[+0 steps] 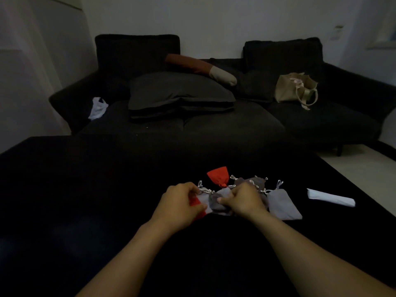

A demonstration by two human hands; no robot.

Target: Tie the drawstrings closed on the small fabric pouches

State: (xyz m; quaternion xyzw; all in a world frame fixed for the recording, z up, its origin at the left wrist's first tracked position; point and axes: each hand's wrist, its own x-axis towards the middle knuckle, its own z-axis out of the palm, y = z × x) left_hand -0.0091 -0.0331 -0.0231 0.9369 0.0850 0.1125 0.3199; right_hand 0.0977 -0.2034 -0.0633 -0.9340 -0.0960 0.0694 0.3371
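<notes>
L hand (182, 202) & R hand (244, 201) both pinch soft grey cloth pouch (215, 203) w/ silver cord (203, 189)

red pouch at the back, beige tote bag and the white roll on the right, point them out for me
red pouch (218, 175), head view, middle of its red fabric body
beige tote bag (288, 87), head view, its front panel
white roll (330, 197), head view, midway along its length
</notes>
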